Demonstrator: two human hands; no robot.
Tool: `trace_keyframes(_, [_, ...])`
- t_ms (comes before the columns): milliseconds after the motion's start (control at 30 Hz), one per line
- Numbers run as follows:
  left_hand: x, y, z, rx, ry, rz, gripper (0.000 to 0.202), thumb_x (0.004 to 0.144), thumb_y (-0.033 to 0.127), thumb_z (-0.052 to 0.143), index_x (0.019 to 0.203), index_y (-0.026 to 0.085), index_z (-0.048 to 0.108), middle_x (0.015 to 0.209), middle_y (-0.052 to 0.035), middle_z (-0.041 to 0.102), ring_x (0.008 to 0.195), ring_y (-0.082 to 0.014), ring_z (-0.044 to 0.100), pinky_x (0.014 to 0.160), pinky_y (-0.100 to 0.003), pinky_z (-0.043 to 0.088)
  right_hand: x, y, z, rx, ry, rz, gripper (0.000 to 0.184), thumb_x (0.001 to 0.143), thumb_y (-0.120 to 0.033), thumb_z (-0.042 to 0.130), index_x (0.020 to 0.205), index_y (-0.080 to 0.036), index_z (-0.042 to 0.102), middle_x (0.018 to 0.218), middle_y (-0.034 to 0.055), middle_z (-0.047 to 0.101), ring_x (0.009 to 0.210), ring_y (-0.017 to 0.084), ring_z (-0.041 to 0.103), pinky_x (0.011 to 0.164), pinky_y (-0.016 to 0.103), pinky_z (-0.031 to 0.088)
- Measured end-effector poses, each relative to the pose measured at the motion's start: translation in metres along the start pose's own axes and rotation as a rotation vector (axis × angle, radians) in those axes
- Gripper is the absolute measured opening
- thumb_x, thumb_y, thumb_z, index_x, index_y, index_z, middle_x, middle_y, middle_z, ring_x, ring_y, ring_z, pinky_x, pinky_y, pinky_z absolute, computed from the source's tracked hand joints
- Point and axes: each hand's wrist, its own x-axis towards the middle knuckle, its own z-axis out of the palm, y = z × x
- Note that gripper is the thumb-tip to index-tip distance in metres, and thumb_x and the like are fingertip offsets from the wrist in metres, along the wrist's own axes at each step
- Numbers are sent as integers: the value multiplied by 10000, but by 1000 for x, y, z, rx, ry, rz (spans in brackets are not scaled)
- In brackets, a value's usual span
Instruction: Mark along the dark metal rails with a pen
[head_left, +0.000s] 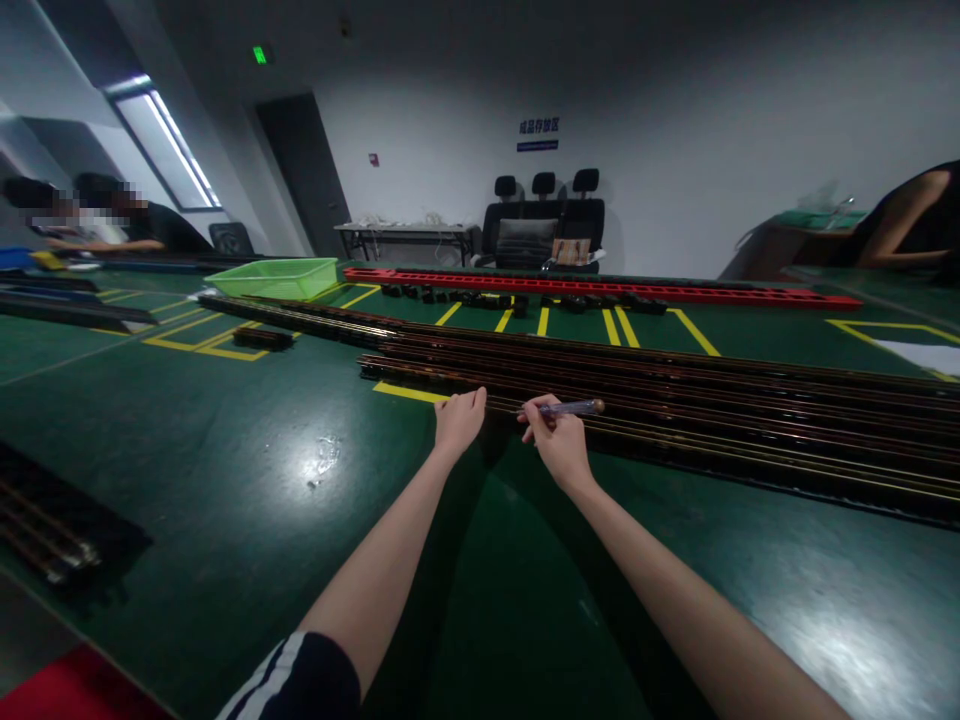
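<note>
Hands and tool at dark strips, green basket beyond.

Head view, forward-down across table

Workshop, green worktable marked with yellow tape, rows of long dark strips, wall sign
</note>
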Motion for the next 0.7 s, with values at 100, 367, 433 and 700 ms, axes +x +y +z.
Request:
trace_keyframes(100, [0, 1, 0, 1, 0, -8, 489, 973, 338, 211, 824, 179, 648, 877, -64, 701, 905, -214, 618, 952, -407, 350, 0, 0, 0, -1, 6, -4, 327, 853, -479, 502, 774, -169, 570, 689, 51, 661, 479, 129, 576, 471, 247, 451])
trace_keyframes(367, [-2, 1, -1, -22, 2, -10, 508, 972, 363, 208, 776, 182, 641, 856, -62, 697, 864, -208, 613, 949, -398, 361, 1, 2, -1, -1, -9, -9, 320, 858, -474, 497, 779, -172, 566, 715, 55, 665, 487, 129, 585, 468, 246, 470])
trace_keyframes(433, [-2, 1, -1, -23, 3, -13, 511, 971, 363, 208, 762, 184, 638, 853, -59, 698, 857, -204, 612, 959, -396, 357, 1, 3, -1, -2, -11, -11, 319, 857, -476, 498, 786, -174, 569, 724, 55, 668, 485, 129, 586, 472, 250, 477])
trace_keyframes(700, [-1, 1, -1, -22, -2, -6, 509, 974, 364, 199, 794, 190, 641, 843, -58, 699, 850, -206, 623, 960, -399, 361, 0, -2, -1, 1, -1, 15, 315, 843, -473, 504, 774, -173, 566, 705, 50, 660, 485, 124, 583, 482, 245, 477])
